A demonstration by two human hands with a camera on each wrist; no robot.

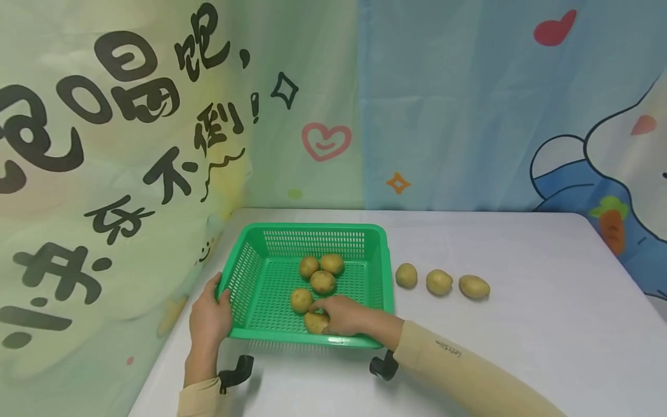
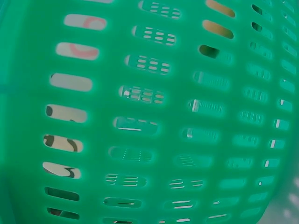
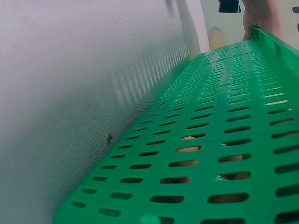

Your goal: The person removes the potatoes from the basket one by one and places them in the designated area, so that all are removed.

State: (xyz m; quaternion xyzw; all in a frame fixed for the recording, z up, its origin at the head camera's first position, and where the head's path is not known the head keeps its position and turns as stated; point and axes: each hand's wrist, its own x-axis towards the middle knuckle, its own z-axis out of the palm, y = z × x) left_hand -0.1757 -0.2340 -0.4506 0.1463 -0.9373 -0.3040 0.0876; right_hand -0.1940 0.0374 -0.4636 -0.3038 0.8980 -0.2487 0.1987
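A green plastic basket (image 1: 388, 278) with slotted walls stands on the table. My left hand (image 1: 209, 317) grips its left rim, thumb on the inner side. In the left wrist view, the slotted basket wall (image 2: 103, 102) fills nearly everything, and that hand is out of sight. My right hand (image 1: 345, 315) reaches over the near rim and pinches a potato (image 1: 314, 322) near the front wall, its fingers partly covering it. Another potato (image 1: 301, 300) sits just behind. Farther back, several potatoes (image 1: 323, 282) lie in a cluster. The right wrist view shows the basket's outer front wall (image 3: 205, 126).
On the white table (image 1: 547, 324), right of the basket, three potatoes lie in a row: a left one (image 1: 406, 275), a middle one (image 1: 439, 282) and a right one (image 1: 474, 286). A printed curtain (image 1: 443, 116) hangs behind. Black straps with mounts (image 1: 237, 373) sit at the wrists.
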